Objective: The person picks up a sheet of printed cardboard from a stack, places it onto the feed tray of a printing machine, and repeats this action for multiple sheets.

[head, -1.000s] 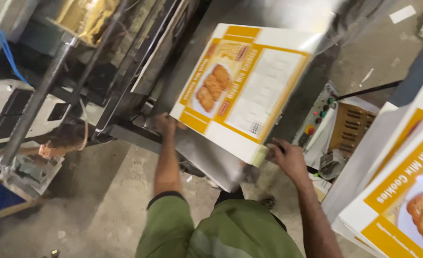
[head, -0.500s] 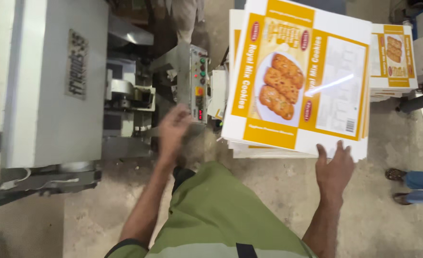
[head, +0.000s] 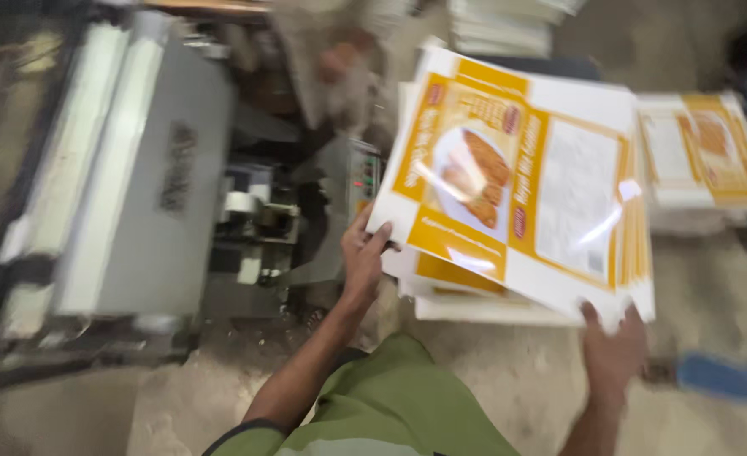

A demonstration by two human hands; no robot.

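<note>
Since a moment ago the left hand [head: 363, 253] has come off the grey machine [head: 137, 186] to pinch the top printed carton sheet [head: 517, 186] at its near-left corner, right hand [head: 614, 355] gripping the near-right corner, sheet tilted above the stack [head: 475, 308]: lift underway.

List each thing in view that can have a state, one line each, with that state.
Top sheet: flat, unfolded, printed side up, gripped at two edges.
Stack of sheets: piled under the top sheet, edges uneven.
Second stack: lying flat to the right, untouched.
Left hand: shut on the top sheet's left edge.
Right hand: holding the top sheet's near corner.
Grey machine: running or stopped, cannot tell.
</note>
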